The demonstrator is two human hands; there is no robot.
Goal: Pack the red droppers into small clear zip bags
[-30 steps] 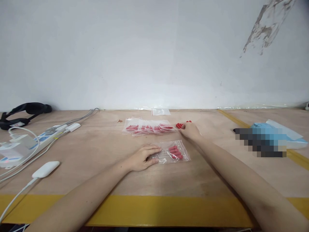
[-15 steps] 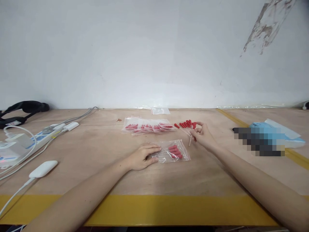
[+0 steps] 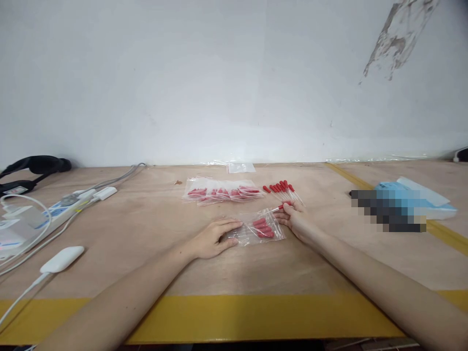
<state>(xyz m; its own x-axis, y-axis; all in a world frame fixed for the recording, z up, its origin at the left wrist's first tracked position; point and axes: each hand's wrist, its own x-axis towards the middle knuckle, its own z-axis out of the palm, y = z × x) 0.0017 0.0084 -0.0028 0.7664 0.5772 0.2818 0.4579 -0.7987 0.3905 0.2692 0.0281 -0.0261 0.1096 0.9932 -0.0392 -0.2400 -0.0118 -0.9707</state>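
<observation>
At the middle of the table lies a clear zip bag (image 3: 244,237) with several red-bulbed droppers (image 3: 265,234) inside. My left hand (image 3: 215,238) rests on its left end, thumb and fingers apart, fingertips touching the plastic. A single dropper (image 3: 280,207) is pinched by its red bulb in my right hand (image 3: 298,222). Its thin clear tube points left, at the bag's upper right edge; whether the tip is inside I cannot tell. Just behind that hand, several loose droppers (image 3: 281,186) lie side by side, red bulbs toward the wall.
Several filled bags (image 3: 223,191) overlap behind my left hand, and a flat clear bag (image 3: 241,168) lies near the wall. At left are a power strip (image 3: 73,207), cables and a white device (image 3: 62,259). A blue-white packet (image 3: 435,202) lies right, beside a pixelated area.
My right hand has come from the loose droppers toward me and left, bringing one dropper to the bag's right side. My left hand stays on the bag.
</observation>
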